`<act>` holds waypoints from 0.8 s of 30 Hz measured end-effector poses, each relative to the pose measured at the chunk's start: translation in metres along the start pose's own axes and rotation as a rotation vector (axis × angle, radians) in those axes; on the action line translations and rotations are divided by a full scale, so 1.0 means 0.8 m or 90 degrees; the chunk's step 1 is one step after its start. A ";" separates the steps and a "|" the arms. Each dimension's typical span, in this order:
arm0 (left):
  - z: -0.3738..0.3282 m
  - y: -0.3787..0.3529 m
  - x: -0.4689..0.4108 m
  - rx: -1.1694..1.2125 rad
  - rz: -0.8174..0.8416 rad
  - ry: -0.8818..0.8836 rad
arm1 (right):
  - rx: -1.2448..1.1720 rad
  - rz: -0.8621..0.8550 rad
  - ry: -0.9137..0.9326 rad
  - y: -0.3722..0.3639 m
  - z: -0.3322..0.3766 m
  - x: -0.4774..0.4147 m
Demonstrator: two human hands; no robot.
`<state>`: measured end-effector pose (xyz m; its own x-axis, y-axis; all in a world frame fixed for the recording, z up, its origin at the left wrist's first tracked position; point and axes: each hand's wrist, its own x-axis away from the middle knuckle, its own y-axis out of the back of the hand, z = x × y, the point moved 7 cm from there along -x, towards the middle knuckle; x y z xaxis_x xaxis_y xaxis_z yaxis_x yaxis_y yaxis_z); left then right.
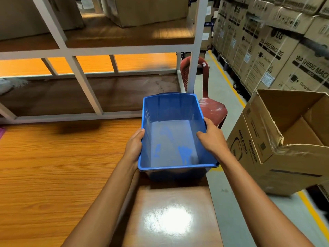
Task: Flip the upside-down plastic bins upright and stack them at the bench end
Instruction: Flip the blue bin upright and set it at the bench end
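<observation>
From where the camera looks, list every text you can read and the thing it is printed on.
"LG" and "WASHING MACHINE": stacked cartons at right.
"AMICA PRO" and "Crompton": open carton beside the bench.
Small labels and fine print on the cartons: too blurred to read.
Blue bin, red chair: no readable text.

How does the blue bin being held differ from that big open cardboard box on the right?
The blue bin is smooth plastic; the cardboard box is brown, printed and torn along a flap. The bin is smaller and is gripped by the left hand and right hand on its long rims; nobody touches the box. The bin sits level with its opening up; the box is tilted. Both are open and look empty.
</observation>
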<state>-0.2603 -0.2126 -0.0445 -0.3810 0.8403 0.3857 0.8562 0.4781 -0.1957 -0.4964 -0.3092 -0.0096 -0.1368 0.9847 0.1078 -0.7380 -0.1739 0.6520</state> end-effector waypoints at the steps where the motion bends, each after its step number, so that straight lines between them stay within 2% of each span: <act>1: -0.002 0.000 0.001 -0.012 -0.004 -0.006 | 0.006 0.002 0.002 0.000 0.001 0.000; 8: -0.014 -0.001 0.006 -0.112 -0.030 -0.041 | 0.107 -0.008 0.035 -0.003 0.011 0.001; 15: -0.032 0.000 0.002 -0.265 -0.036 -0.148 | 0.181 -0.030 0.099 -0.004 0.025 0.007; 19: -0.065 0.001 0.012 -0.391 -0.098 -0.257 | 0.181 -0.087 0.166 0.004 0.051 0.028; 24: -0.101 0.001 0.067 -0.503 -0.128 -0.451 | 0.048 -0.148 0.278 -0.001 0.088 0.076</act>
<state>-0.2518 -0.1874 0.0486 -0.4375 0.8431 -0.3127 0.6414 0.5363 0.5486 -0.4573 -0.2483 0.0492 -0.2496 0.8987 -0.3608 -0.7342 0.0673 0.6756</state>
